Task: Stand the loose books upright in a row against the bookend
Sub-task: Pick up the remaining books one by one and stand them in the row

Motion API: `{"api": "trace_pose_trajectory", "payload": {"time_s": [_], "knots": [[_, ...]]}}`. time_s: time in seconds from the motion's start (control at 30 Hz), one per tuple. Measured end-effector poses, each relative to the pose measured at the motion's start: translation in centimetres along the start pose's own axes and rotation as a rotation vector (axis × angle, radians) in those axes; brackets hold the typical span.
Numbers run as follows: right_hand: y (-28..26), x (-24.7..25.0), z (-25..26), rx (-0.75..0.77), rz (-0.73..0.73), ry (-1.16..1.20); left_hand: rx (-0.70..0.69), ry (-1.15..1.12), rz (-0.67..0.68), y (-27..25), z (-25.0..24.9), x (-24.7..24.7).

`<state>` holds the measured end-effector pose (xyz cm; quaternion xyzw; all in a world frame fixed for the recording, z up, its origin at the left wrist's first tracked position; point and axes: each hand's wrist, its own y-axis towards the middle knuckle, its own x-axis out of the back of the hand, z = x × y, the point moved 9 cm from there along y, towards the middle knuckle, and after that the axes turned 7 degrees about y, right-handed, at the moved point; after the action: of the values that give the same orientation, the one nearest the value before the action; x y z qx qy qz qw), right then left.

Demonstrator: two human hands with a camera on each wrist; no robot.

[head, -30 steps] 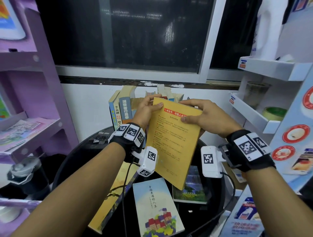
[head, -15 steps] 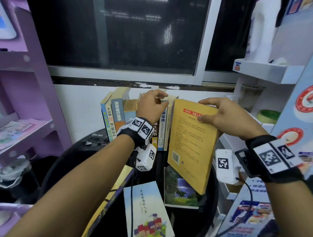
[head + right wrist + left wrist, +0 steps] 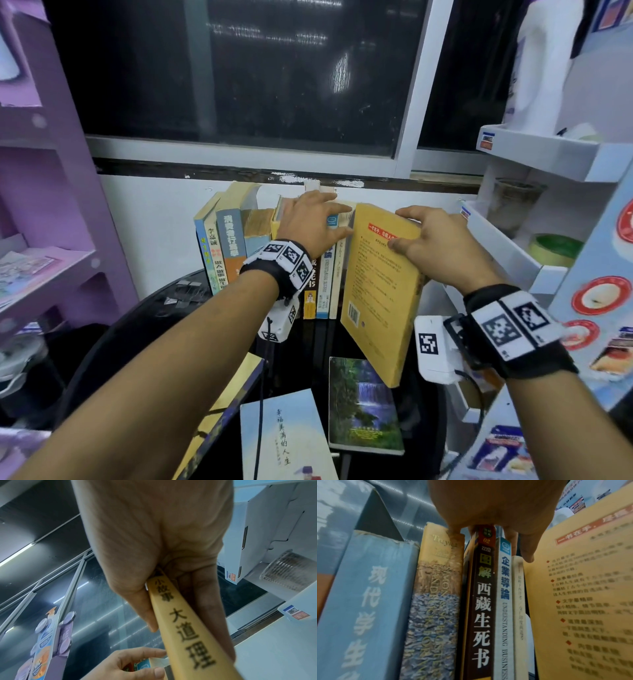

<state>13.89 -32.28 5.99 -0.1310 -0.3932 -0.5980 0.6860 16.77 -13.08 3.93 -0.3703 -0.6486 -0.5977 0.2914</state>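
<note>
Several books stand upright in a row (image 3: 267, 246) at the back of the black round table (image 3: 144, 325). My left hand (image 3: 342, 219) lies over the tops of the rightmost ones, thumb (image 3: 527, 555) hanging in front, fingers over the top edges. My right hand (image 3: 397, 229) grips the top of a yellow book (image 3: 380, 291), thumb on the back cover. This book is tilted, its top close to the row's right end and its lower corner out toward me. The spine (image 3: 185, 628) runs between thumb and fingers. No bookend shows.
Loose books lie flat near me: a waterfall-cover book (image 3: 363, 407), a pale blue one (image 3: 284, 438), and a yellow-and-purple one (image 3: 222, 404) under my left forearm. A purple shelf (image 3: 51, 205) stands left, white shelves (image 3: 534, 154) close on the right, and a dark window (image 3: 239, 85) behind.
The left hand let go of the yellow book and moved onto the tops of the row. The right hand carried the book back and right, turning it more upright beside the row's end.
</note>
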Motion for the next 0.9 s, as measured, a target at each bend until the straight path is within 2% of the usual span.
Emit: {"api": "trace_pose_trajectory", "payload": {"time_s": [0.17, 0.5, 0.9], "knots": [[1.0, -0.6, 0.5, 0.011, -0.04, -0.061, -0.062, -0.02, -0.055, 0.3, 0.1, 0.0], [2.3, -2.7, 1.4, 0.049, -0.093, -0.042, -0.123, -0.06, -0.067, 0.1, 0.4, 0.5], [5.1, -5.6, 1.8, 0.08, -0.108, -0.016, -0.094, -0.082, 0.01, 0.4, 1.3, 1.2]]}}
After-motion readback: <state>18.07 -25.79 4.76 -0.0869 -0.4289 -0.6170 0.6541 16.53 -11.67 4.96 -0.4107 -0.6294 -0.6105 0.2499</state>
